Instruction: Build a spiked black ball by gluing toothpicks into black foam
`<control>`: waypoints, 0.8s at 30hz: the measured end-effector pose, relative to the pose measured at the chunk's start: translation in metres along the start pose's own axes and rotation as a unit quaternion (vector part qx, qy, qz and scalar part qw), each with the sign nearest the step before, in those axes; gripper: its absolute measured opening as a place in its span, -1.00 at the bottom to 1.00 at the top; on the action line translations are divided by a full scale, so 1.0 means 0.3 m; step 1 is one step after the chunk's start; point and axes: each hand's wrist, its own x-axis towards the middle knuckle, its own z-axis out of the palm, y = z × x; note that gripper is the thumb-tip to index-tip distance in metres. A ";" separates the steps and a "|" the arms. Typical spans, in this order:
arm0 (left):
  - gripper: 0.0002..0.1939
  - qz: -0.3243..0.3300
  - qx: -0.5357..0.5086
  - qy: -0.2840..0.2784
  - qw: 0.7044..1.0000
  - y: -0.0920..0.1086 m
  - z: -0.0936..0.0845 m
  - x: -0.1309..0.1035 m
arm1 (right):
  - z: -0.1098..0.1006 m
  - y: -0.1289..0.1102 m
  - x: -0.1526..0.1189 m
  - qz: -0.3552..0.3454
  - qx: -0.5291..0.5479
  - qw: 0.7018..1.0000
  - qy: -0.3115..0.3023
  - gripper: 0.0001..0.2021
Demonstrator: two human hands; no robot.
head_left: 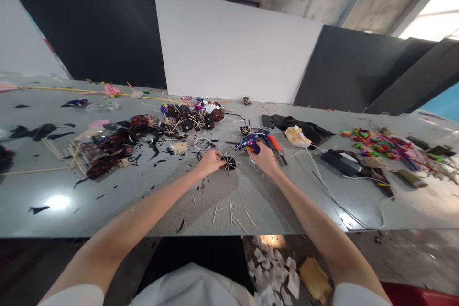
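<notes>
Between the fingertips of my left hand (211, 162) is the edge of a small black disc (228, 163), with thin pale sticks spreading from its centre like spokes. My right hand (263, 157) is wrapped round a blue glue gun (248, 142), whose tip points left, a little above the disc. Loose short sticks (232, 214) lie on the grey table nearer to me. A white ring (202, 143) rests just beyond my left hand.
Black spiky balls (184, 119) and dark fabric pieces (107, 153) lie to the left. An orange-handled tool (274, 143), a foam block (297, 136), a black power box (341, 162) with a white cable and colourful pompoms (376, 143) lie to the right. Upright panels (234, 48) stand behind.
</notes>
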 end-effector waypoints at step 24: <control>-0.61 0.043 0.048 -0.026 0.998 0.035 -0.023 -0.028 | -0.003 -0.005 -0.002 0.008 0.003 1.000 -0.008 -0.78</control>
